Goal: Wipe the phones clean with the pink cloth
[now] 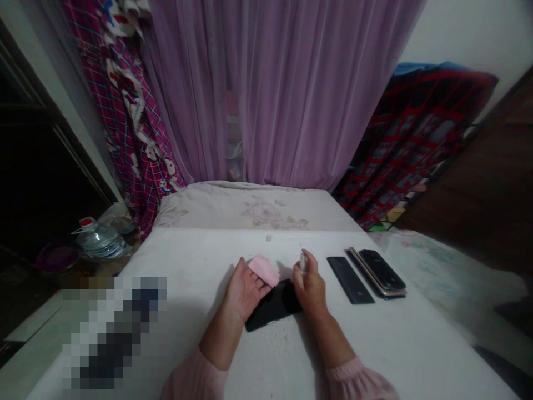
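My left hand (pixel 245 291) is turned palm up, with a folded pink cloth (pixel 264 270) resting across its fingertips. In my right hand (pixel 311 286) is a small spray bottle (pixel 303 262), its pale top showing between the fingers; the rest is hidden by the hand. Between both hands a black phone (pixel 272 305) lies on the white-covered table (pixel 266 366), dark face up. My left fingers overlap its upper left edge and my right hand covers its right end.
To the right lie a dark flat phone cover or panel (pixel 350 279) and a stack of phones (pixel 381 272). A tiny pale piece (pixel 268 238) sits farther back. A water bottle (pixel 100 239) stands off the table's left side. Purple curtains (pixel 291 94) hang behind.
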`<state>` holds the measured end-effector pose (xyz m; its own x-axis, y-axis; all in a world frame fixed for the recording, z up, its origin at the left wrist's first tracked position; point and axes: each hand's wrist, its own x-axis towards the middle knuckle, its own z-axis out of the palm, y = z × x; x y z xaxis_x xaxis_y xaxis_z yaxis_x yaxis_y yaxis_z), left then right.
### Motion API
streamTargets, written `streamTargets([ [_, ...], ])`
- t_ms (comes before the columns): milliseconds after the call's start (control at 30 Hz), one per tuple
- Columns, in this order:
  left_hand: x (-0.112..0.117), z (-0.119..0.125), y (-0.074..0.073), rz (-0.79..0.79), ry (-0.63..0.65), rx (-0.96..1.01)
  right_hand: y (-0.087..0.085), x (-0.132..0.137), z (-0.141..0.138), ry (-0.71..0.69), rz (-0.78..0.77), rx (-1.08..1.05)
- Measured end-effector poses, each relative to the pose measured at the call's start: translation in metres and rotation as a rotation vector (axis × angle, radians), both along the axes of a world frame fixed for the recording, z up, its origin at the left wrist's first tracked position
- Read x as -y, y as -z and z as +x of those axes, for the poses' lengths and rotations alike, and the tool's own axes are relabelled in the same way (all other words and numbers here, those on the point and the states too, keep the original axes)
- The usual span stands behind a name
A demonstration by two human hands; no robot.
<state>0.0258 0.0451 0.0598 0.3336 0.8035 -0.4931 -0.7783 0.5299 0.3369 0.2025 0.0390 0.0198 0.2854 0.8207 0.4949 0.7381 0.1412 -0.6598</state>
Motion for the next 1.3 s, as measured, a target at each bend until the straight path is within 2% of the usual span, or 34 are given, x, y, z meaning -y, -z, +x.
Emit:
streamTargets([
  [100, 0.0, 0.0, 0.0, -0.003, 0.007, -0.016, -0.005, -0.007, 0.009, 0.068, 0.02, -0.002],
  [167, 0.001, 0.0, -0.001, -0.004, 0.006, -0.033, -0.007, -0.009, 0.011, 0.063, 0.037, 0.003],
  [367, -0.001, -0.002, 0.001, 0.005, 0.028, -0.018, -0.005, -0.005, 0.003, -0.114, 0.071, 0.007],
  [500, -0.006, -0.01, 0.002, 0.012, -0.002, -0.027, 0.002, -0.011, 0.013, 0.0, 0.049, -0.071],
  [600, -0.01, -0.018, 0.002, 0.019, -0.074, -0.034, 0.008, -0.023, 0.027, 0.108, 0.108, -0.112],
  [767, -0.012, -0.022, -0.001, -0.004, -0.112, -0.048, 0.015, -0.035, 0.037, 0.14, 0.213, -0.083],
  [1033, -0.01, -0.018, -0.004, 0.009, -0.105, -0.041, 0.011, -0.01, 0.032, 0.1, 0.266, -0.046],
  [1300, 0.002, -0.012, -0.002, 0.08, 0.031, -0.04, 0.014, 0.003, 0.035, 0.039, 0.2, -0.11],
])
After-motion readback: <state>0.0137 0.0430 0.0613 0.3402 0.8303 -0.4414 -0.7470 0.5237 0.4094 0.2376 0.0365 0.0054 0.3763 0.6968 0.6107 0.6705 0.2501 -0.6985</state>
